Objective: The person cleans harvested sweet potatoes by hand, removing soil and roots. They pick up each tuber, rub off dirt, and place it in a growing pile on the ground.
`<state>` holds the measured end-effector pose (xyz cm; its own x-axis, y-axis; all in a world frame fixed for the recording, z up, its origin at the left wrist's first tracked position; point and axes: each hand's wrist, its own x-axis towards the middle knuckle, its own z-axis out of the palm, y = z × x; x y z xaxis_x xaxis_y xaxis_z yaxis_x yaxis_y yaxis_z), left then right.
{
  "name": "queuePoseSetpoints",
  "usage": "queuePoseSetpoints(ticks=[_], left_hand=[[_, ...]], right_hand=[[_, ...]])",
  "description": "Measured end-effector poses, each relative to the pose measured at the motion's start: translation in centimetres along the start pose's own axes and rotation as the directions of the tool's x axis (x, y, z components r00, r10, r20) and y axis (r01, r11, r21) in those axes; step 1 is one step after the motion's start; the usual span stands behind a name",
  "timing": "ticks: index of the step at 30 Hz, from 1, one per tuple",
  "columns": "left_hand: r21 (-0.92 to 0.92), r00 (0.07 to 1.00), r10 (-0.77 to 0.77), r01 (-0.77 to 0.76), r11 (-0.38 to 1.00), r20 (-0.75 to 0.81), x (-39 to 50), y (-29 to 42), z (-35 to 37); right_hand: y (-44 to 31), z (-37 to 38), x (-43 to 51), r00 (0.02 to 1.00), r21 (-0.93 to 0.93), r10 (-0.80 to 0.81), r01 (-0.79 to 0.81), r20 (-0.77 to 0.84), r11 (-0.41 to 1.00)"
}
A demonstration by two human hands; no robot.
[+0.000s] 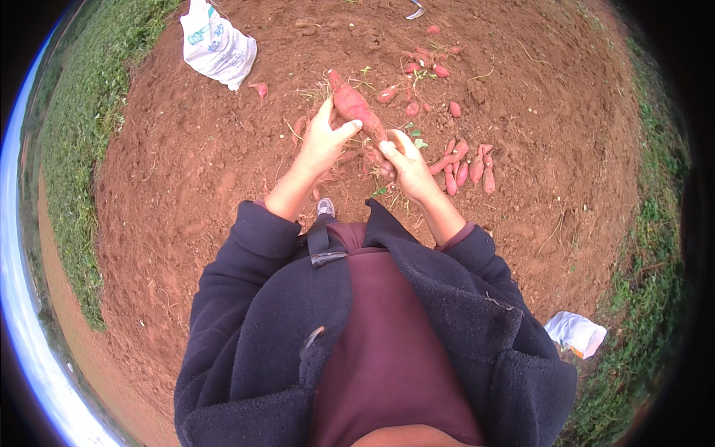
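A large red-skinned sweet potato [354, 104] is held up between both hands, slanting from upper left to lower right. My left hand [328, 131] grips its thick middle, thumb across the near side. Around its narrow lower end close the fingers of my right hand [403, 162], thumb on top. Below the hands, partly hidden by them, more sweet potatoes and roots [347, 162] lie on the soil. Just right of my right hand is a group of several slim sweet potatoes [461, 167], laid roughly side by side.
Loose brown soil [558, 139] surrounds me. Farther out lies a scattered cluster of sweet potatoes [424, 61], with a curved metal blade [415, 11] beyond. A white woven sack [220, 50] stands upper left, a single sweet potato [261, 89] beside it. Another white sack [575, 333] lies lower right near green vines [642, 313].
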<state>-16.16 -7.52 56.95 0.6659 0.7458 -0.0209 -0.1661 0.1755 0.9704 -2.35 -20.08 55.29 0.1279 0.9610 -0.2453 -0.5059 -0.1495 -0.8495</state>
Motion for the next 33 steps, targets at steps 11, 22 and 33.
queuePoseSetpoints(ticks=[11, 22, 33], left_hand=[[0.065, 0.971, -0.208, 0.216, 0.974, -0.116, -0.2, -0.3, -0.6], [-0.043, 0.969, -0.246, 0.246, 0.968, -0.005, -1.2, -0.3, 2.6], [-0.144, 0.961, -0.241, 0.221, 0.964, -0.136, -1.1, -0.9, 1.5]], right_hand=[[-0.5, -0.2, 0.6, 0.995, 0.252, -0.033, 0.056, -0.096, 0.966], [0.3, 1.3, 0.0, 0.934, -0.347, -0.342, 0.288, -0.105, 0.893], [-0.3, -0.3, -0.1, 0.999, 0.53, 0.018, -0.037, 0.041, 0.847]])
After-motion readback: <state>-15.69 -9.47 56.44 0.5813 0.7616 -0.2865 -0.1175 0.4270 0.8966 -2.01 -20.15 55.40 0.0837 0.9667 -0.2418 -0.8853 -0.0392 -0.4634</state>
